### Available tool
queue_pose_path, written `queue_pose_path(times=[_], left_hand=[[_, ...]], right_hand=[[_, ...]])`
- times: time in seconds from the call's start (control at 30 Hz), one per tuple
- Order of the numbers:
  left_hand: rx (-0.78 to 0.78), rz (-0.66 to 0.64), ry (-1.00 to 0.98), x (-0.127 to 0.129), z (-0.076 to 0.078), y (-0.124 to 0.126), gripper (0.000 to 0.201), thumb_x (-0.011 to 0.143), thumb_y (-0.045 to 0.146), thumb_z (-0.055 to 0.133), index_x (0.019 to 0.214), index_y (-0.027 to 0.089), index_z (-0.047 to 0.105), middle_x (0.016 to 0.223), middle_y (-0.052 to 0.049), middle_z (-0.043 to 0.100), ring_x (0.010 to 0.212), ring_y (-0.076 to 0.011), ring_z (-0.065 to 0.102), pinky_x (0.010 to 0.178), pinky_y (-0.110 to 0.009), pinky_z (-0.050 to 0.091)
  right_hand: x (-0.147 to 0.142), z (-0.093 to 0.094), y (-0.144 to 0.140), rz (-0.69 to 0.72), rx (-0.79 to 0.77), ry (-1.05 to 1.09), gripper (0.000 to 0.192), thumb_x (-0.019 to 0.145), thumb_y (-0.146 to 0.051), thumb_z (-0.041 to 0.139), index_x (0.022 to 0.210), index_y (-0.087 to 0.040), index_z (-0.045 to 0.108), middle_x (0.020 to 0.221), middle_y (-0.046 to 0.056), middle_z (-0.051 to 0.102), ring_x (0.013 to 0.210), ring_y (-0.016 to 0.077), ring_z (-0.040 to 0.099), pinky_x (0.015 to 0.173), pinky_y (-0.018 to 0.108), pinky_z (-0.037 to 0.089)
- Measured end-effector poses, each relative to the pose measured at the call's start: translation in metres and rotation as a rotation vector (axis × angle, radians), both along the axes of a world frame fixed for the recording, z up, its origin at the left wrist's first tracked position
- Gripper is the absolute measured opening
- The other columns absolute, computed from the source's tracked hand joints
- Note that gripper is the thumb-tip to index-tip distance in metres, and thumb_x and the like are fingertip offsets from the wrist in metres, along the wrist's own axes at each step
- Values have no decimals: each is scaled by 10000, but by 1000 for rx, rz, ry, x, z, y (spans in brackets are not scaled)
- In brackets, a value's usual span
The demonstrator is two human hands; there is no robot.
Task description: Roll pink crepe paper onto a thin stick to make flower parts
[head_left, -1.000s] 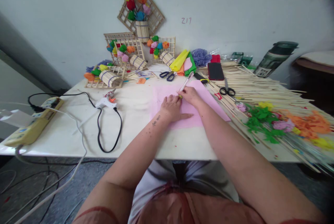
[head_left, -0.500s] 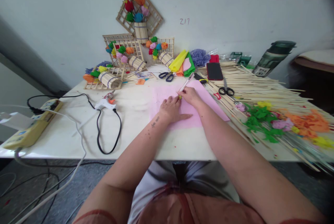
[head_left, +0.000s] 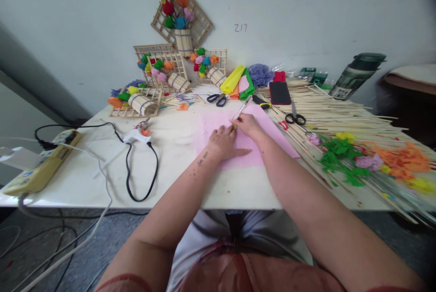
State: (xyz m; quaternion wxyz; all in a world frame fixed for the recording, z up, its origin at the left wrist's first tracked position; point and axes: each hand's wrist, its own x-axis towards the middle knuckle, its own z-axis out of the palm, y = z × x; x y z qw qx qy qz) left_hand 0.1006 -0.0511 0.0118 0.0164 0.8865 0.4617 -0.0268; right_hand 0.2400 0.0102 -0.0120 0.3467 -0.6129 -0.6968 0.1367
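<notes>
A sheet of pink paper (head_left: 272,135) lies on the white table in front of me. My left hand (head_left: 223,142) rests on it with the fingers spread and the thumb stretched to the right. Close beside its fingertips, my right hand (head_left: 247,125) is closed round a white pen (head_left: 243,107), held tilted with its tip down at the paper. A small yellowish thing (head_left: 235,126) shows between the two hands; what it is I cannot make out. The pen's tip is hidden by my fingers.
Scissors (head_left: 295,118), a phone (head_left: 280,93) and many thin wooden sticks (head_left: 340,109) lie to the right, with crepe paper flowers (head_left: 344,158) nearer. More scissors (head_left: 217,99) lie behind the paper. A glue gun (head_left: 136,135) with its cable and a power strip (head_left: 42,165) are at left.
</notes>
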Motion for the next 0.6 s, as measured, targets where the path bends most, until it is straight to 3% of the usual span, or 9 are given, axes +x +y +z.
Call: queue_pose_path(times=[0.6], left_hand=[[16,7,4,1,-2,1,986,677,838,231,1404,174,278,1478,-83,242,1284,-342,255,1035,-448,237]], right_hand=[[-4,4,0,-34,-39,-102,296,797,-364,542,909,-127,679,897,105,704,819,186,633,697,247,441]])
